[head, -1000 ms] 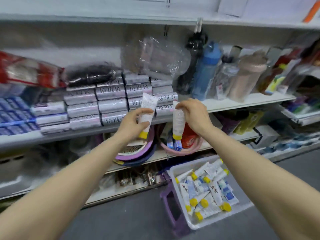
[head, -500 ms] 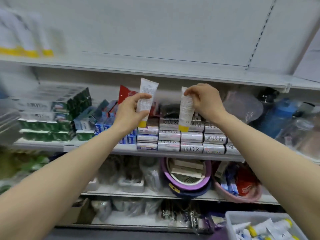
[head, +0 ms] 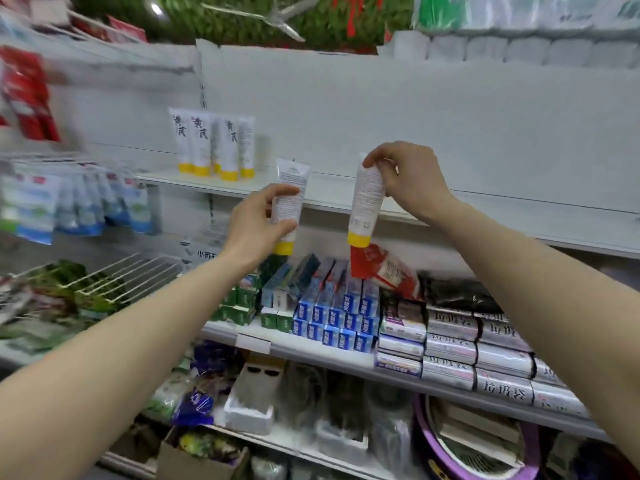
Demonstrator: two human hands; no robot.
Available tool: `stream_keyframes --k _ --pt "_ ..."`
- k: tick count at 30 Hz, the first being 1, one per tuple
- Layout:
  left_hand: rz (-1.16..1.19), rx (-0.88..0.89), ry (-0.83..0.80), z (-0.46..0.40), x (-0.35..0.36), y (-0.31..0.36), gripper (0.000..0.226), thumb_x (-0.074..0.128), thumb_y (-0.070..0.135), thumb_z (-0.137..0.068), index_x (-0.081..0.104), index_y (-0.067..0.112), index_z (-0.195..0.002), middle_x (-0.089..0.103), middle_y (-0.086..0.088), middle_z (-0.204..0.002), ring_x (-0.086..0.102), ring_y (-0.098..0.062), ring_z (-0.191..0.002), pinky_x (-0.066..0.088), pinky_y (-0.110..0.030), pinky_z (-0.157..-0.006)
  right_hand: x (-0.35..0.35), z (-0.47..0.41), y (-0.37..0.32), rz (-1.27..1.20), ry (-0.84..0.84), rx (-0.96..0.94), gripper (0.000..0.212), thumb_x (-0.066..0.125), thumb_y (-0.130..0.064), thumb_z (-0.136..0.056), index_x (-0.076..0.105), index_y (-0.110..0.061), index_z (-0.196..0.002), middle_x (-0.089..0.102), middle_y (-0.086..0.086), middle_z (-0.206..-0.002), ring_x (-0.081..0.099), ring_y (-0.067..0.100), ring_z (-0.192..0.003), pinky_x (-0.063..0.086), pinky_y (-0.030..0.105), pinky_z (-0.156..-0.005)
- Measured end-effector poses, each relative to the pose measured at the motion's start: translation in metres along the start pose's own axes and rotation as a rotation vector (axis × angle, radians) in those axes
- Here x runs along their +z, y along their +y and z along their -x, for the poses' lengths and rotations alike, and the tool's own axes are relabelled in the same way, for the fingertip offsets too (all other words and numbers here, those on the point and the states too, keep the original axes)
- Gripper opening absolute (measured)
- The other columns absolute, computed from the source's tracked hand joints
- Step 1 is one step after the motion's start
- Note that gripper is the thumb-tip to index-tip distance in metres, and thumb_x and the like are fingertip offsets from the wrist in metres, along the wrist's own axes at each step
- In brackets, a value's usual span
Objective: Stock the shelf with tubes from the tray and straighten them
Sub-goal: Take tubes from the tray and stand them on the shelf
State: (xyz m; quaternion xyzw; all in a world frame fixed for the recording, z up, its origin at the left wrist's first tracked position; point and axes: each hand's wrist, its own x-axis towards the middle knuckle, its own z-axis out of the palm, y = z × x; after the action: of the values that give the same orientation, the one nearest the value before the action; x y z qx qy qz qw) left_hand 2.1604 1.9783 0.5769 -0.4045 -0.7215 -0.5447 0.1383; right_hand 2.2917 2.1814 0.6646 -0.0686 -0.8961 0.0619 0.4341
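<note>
Left hand (head: 258,225) wraps one white soft plastic tube with a yellow cap (head: 289,202) mid-body; right hand (head: 412,180) pinches another (head: 365,206) near its crimp, below the white upper shelf (head: 450,207) (light, squashy – hold the middle, probably)

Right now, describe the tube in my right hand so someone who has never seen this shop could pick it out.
Find the white upper shelf where a row of yellow-capped tubes stands at its left end. In front of that shelf two hands each hold a white tube cap down. Yours is the right tube, pinched at its top by the right hand, hanging lower than the left hand's tube, just above a red packet.
</note>
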Motion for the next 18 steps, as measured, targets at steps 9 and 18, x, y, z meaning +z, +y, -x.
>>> stream_keyframes --k 9,18 --pt "-0.101 0.025 0.187 -0.083 -0.031 -0.039 0.048 0.072 0.021 -0.078 0.057 0.046 -0.116 0.062 0.014 -0.117 0.062 -0.015 -0.1 0.053 -0.043 -0.088 0.057 -0.11 -0.008 -0.12 0.05 -0.018 0.033 0.042 -0.003 -0.09 0.072 -0.015 -0.095 0.069 0.002 -0.107 0.065 0.026 -0.086 0.054 0.043 -0.083" --pt "-0.165 -0.008 0.234 -0.162 -0.005 -0.085 0.047 0.072 0.021 -0.077 0.054 0.046 -0.112 0.062 0.01 -0.112 0.061 -0.017 -0.099 0.054 -0.043 -0.085 0.143 -0.189 0.018 -0.143 -0.056 -0.039 0.035 0.041 0.001 -0.089 0.071 -0.012 -0.1 0.068 0.005 -0.109 0.064 0.029 -0.089 0.052 0.041 -0.086"
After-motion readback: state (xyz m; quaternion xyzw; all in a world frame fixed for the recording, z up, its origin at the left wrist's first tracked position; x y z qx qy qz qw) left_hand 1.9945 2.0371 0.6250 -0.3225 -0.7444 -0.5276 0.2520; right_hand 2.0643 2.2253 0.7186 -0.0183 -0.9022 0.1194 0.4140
